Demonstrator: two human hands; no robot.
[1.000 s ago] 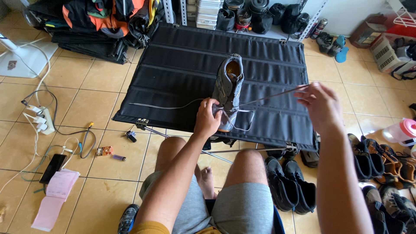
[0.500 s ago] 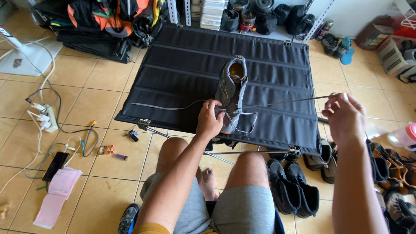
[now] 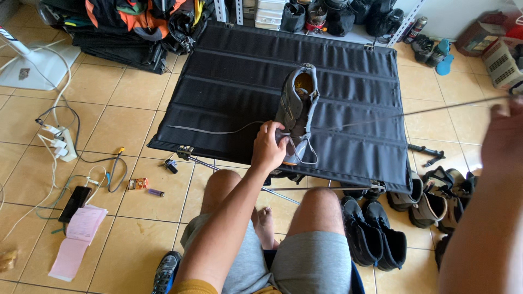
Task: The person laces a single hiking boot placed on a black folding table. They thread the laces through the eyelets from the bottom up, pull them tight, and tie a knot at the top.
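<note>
A seated person's left hand [image 3: 268, 148] closes around the toe end of a grey shoe [image 3: 297, 111], pinning it upright on its sole atop a black folding cot [image 3: 229, 81] that stands on a tiled floor [image 3: 125, 125]. The shoe's opening faces up, showing a tan lining. One end of the lace [image 3: 210, 131] trails slack to the left across the cot's fabric; the other runs taut to the right, off toward the right hand [image 3: 504, 144], which is blurred and cut by the frame's edge. Whether that hand pinches the lace or has it wrapped cannot be made out, though the line ends at its fingers. A loop of lace hangs over the shoe's toe, just beside the left thumb.

Bare knees and grey shorts fill the lower frame, with one foot showing between the legs. Black boots [image 3: 373, 237] stand near the right knee, and more boots and shoes are crowded at the right, partly hidden behind the right forearm. On the floor to the left lie a power strip [image 3: 61, 142] with tangled cables, a dark phone [image 3: 75, 202] and a pink receipt pad [image 3: 76, 242]. Bags [image 3: 136, 16] and more footwear line the far wall, cropped by the top of the frame.
</note>
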